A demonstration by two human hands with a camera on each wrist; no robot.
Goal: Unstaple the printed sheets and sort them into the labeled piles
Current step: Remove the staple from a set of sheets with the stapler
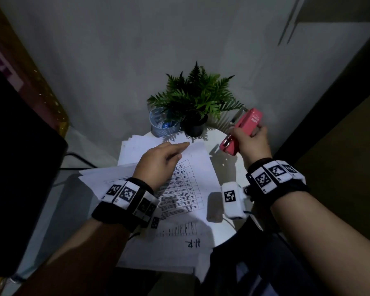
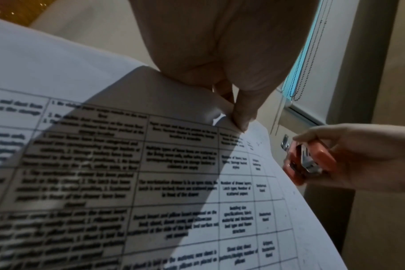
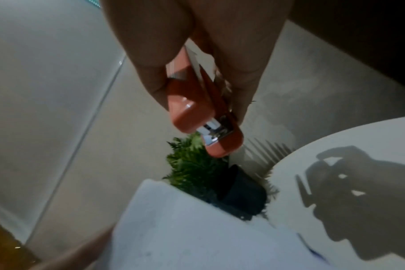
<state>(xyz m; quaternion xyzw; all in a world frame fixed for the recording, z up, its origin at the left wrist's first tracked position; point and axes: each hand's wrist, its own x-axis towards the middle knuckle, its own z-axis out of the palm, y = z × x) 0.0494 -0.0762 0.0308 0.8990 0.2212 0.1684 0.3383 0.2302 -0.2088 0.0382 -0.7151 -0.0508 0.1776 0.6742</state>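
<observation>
A printed sheet with a table of text (image 1: pixel 190 178) lies on top of other papers on the small round white table (image 1: pixel 224 167). My left hand (image 1: pixel 175 151) is on its far end. In the left wrist view the thumb and a finger (image 2: pixel 237 117) pinch the top corner of that sheet (image 2: pixel 150 164), which is lifted slightly. My right hand (image 1: pixel 250 142) grips a pink stapler (image 1: pixel 244 127) in the air to the right of the papers. The stapler's metal end (image 3: pixel 215 131) points down towards the table. The staple itself is not visible.
A sheet handwritten "H.R" (image 1: pixel 192 244) lies nearest me, with more white sheets fanned at the left (image 1: pixel 107 176) and at the back (image 1: pixel 137 146). A potted fern (image 1: pixel 199 97) and a pen cup (image 1: pixel 162 124) stand at the table's far edge. The wall is close behind.
</observation>
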